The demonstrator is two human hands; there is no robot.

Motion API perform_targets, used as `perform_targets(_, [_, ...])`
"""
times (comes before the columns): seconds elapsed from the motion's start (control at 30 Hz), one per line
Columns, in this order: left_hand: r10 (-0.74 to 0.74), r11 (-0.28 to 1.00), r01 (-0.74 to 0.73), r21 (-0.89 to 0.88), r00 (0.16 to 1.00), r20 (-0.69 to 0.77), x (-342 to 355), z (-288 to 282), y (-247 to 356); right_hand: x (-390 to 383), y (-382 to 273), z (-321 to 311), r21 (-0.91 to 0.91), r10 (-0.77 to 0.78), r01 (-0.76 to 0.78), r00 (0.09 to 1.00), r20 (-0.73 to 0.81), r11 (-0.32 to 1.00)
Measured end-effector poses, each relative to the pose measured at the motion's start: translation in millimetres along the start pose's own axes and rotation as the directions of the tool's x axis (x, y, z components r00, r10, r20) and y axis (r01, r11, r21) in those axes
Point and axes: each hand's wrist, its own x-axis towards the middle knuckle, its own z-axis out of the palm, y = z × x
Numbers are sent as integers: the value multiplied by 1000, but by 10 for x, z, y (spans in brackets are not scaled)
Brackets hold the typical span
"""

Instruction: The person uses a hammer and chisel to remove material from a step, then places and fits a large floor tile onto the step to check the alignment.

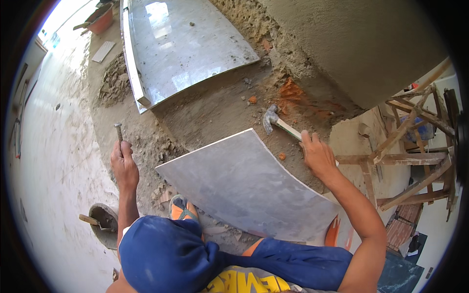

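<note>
My left hand (125, 165) is closed around an upright metal chisel or large bolt (118, 132) at the left of the rough, dusty ground. At the right, my right hand (318, 158) grips the pale handle of a claw hammer (271, 118), its head over a dirt strip with orange brick fragments (292, 92). A loose grey tile (234, 180) lies between my hands and my lower body. Above the strip is a glossy grey tile (188, 46) with a long white straight bar (129, 58) along its left side.
An orange bucket (100, 22) stands at the upper left, a dark bucket with a tool (105, 229) at lower left. A plastered step or wall (342, 44) fills the upper right. A wooden trestle (395, 158) stands at the right, near stacked bricks (405, 219) and rubble lies beside the tiles (115, 80).
</note>
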Motion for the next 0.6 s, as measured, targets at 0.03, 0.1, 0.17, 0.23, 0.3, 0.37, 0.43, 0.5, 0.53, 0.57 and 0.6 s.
perform_targets(0.03, [15,996,-16,87,1000,9,5,31,-142,-23,22,36,17,-14,14,1000,-19,1000])
perform_targets(0.1, [44,965,-52,255,998,36,20,142,-413,-67,63,106,47,-35,38,998,-57,998])
perform_targets(0.17, [66,949,-89,301,994,85,64,272,-603,-99,110,183,59,-61,65,996,-69,996])
perform_targets(0.23, [13,924,-83,372,982,187,121,409,-771,-111,124,198,86,-65,69,996,-55,994])
perform_targets(0.3, [-33,940,-39,339,979,203,146,544,-870,-115,133,149,126,-47,49,999,-18,991])
perform_targets(0.37, [-34,935,-47,352,975,219,182,632,-1007,-127,90,73,188,-5,2,1000,19,982])
perform_targets(0.43, [24,932,-92,349,981,194,204,774,-1191,-178,66,4,212,-2,0,1000,10,977])
perform_targets(0.5, [64,925,-134,355,977,202,229,886,-1286,-313,111,-35,202,-31,40,998,-48,979])
perform_targets(0.53, [74,918,-153,367,972,221,231,899,-1262,-381,108,-79,198,-37,44,998,-41,979])
perform_targets(0.57, [83,910,-172,378,967,240,226,899,-1242,-451,105,-142,195,-43,49,999,-33,980])
perform_targets(0.6, [82,914,-175,366,963,256,209,930,-1189,-514,124,-196,183,-41,46,999,-29,982])
